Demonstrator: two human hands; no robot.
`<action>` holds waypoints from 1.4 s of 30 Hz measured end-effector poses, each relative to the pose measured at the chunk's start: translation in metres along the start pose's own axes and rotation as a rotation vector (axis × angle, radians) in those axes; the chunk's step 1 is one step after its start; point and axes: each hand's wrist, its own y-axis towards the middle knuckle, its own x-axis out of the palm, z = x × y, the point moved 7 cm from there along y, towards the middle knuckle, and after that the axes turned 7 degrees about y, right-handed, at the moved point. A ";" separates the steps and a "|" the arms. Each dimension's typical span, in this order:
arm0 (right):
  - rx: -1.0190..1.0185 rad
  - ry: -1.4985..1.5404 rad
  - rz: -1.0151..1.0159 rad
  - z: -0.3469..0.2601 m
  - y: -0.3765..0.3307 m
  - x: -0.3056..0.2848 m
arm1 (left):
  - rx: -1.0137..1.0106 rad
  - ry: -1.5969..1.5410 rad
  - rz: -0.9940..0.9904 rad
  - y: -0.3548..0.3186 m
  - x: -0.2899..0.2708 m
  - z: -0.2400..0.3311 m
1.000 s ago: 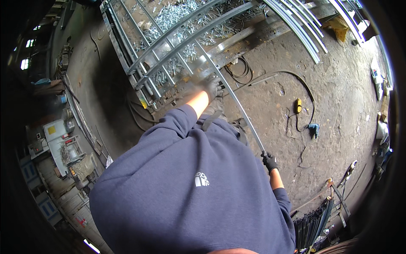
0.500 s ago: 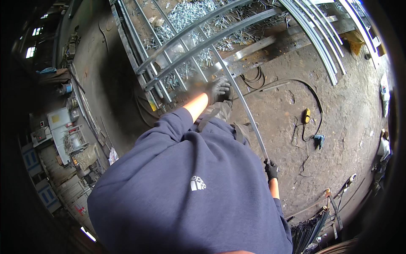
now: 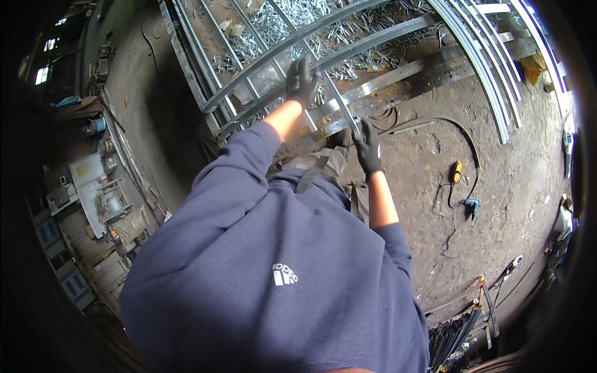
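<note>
Both of my hands wear dark gloves. My left hand point(image 3: 301, 82) is over the near long rail point(image 3: 373, 45) of a metal frame, its fingers raised and apart, with nothing seen gripped in them. To its right, my right hand point(image 3: 368, 149) is closed at the near end of a thin grey metal bar point(image 3: 340, 98). That bar slants away from me across the frame and crosses under the long rails. How the right fingers wrap its end is partly hidden.
Many loose metal pieces point(image 3: 280, 28) lie scattered beyond the rails. Long metal profiles point(image 3: 482, 74) jut toward me at the right. On the floor are a black cable point(image 3: 463, 130), a yellow device point(image 3: 457, 172) and a blue power drill point(image 3: 472, 206). A cluttered bench point(image 3: 93, 186) stands at left.
My right hand has moved forward and left, sliding the bar away from me into the frame. My left hand has risen from near my knee to the rails.
</note>
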 end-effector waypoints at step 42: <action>0.436 -0.039 0.162 0.017 -0.008 -0.002 | -0.759 -0.322 -0.429 0.157 0.157 -0.208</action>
